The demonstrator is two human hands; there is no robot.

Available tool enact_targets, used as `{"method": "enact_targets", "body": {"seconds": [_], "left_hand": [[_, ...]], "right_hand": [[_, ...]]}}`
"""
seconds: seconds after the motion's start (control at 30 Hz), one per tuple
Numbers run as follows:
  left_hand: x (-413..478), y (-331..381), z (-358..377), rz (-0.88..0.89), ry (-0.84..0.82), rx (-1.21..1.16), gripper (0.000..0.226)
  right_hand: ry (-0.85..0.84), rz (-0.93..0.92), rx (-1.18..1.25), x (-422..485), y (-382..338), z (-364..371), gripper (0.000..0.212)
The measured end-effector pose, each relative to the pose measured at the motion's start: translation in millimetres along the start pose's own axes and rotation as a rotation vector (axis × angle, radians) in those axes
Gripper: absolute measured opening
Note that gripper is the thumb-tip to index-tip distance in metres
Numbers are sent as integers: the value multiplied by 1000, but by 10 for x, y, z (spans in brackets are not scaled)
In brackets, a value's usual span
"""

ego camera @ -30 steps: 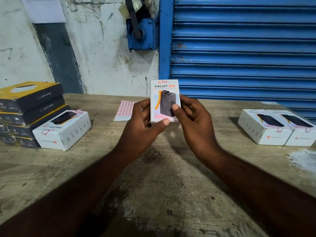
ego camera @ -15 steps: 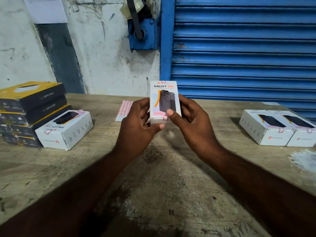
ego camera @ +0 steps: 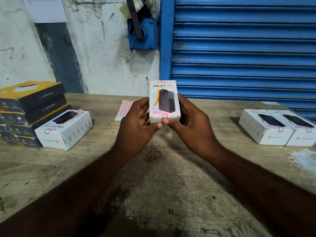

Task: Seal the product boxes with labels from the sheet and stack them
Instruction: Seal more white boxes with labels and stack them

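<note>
You have the HALLEY 20K box (ego camera: 165,101) upright above the middle of the bench (ego camera: 162,194), front face toward you. Your left hand (ego camera: 136,124) and right hand (ego camera: 193,124) each curl round one side of it, and both thumbs meet at its bottom edge. A red-framed label (ego camera: 165,115) sits there, folded over the bottom flap. Another label (ego camera: 163,81) shows at the top edge.

This looks like the pressing-down step. Rub one thumb along the fold so the label grips both the face and the underside, and let the other hand steady the carton. Squeeze the sides lightly, since thin card dents. Check that the flap sits flush before you let go.

The label sheet (ego camera: 124,107) lies toward the bench's far edge, partly hidden by your left hand. One white box (ego camera: 65,129) lies at the left edge beside the Lapcare boxes (ego camera: 30,106), and two more white boxes (ego camera: 266,127) lie at the right edge.
</note>
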State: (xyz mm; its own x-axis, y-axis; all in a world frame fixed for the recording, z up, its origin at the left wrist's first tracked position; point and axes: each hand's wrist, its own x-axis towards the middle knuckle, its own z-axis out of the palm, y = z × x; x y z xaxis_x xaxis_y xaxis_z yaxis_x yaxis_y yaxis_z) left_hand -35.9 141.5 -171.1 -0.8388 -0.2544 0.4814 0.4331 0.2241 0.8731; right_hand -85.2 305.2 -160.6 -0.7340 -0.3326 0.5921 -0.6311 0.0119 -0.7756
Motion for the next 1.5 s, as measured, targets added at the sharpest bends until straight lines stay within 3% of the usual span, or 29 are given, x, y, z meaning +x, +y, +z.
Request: {"method": "enact_targets", "body": {"seconds": [0.37, 0.57, 1.0, 1.17, 1.33, 1.5], "left_hand": [[7, 63, -12, 3, -54, 33, 63], [-26, 158, 29, -21, 16, -13, 45], [13, 105, 21, -91, 49, -27, 35], [-14, 110, 39, -47, 15, 0, 40], [-9, 66, -14, -17, -90, 25, 62], [44, 31, -100, -25, -58, 62, 62]], "right_hand": [[2, -8, 11, 37, 20, -41, 68], [-33, 5, 34, 25, 42, -38, 79], [19, 39, 85, 5, 19, -2, 75], [41, 61, 90, 25, 45, -25, 73], [13, 107, 106, 73, 84, -68, 61], [-48, 169, 90, 78, 112, -78, 54]]}}
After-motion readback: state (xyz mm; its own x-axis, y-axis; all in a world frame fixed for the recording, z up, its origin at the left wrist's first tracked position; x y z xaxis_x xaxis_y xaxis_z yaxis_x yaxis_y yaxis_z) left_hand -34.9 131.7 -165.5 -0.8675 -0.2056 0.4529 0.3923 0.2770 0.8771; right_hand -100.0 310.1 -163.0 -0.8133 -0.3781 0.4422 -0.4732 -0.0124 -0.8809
